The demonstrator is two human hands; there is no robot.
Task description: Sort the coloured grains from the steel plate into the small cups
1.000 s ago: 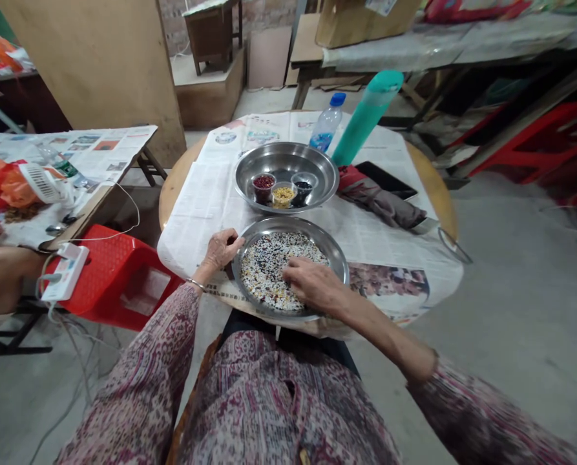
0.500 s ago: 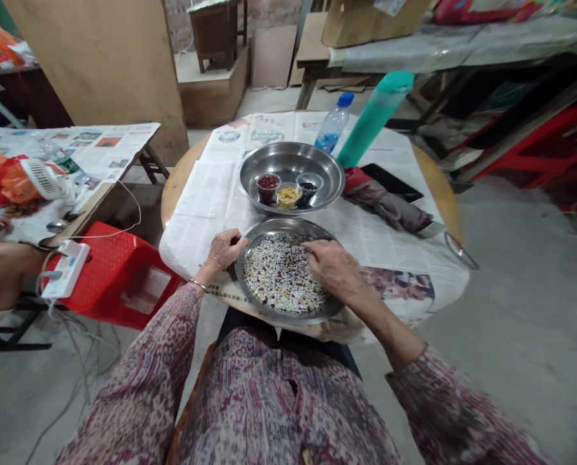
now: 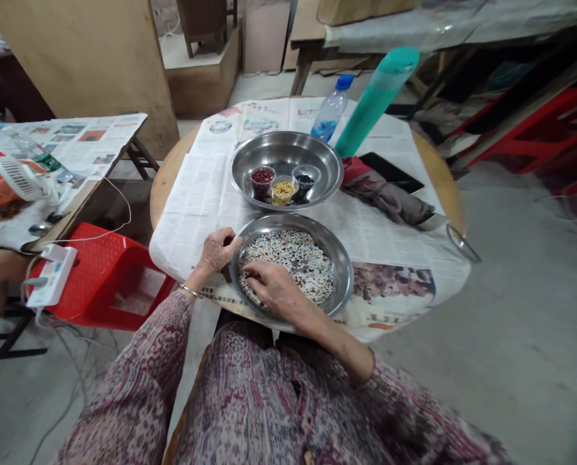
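A steel basin (image 3: 342, 303) sits at the near edge of the table, holding mixed white, dark, red and yellow grains or beans (image 3: 307, 258). My left hand (image 3: 219, 248) is closed on its left rim. My right hand (image 3: 274, 287) reaches over the left part of the grains, fingers bent down and somewhat apart; whether a grain lies under the fingertips is hidden. Just behind, a second steel basin (image 3: 287, 139) holds three clear plastic cups: one of dark red beans (image 3: 262, 183), one of yellow beans (image 3: 283, 191) and one of black beans (image 3: 304, 181).
Newspaper (image 3: 196, 187) covers the round table. A blue-capped bottle (image 3: 331, 110), a green cylinder (image 3: 378, 100), a folded umbrella (image 3: 389, 194) and a dark flat object (image 3: 392, 172) stand or lie behind. On the left, a red stool (image 3: 108, 278) bears a power strip (image 3: 53, 278); another person's leg (image 3: 0, 278) shows.
My right hand has swept from the right side of the grains to the left side. My left hand stays at the rim. The view has shifted slightly.
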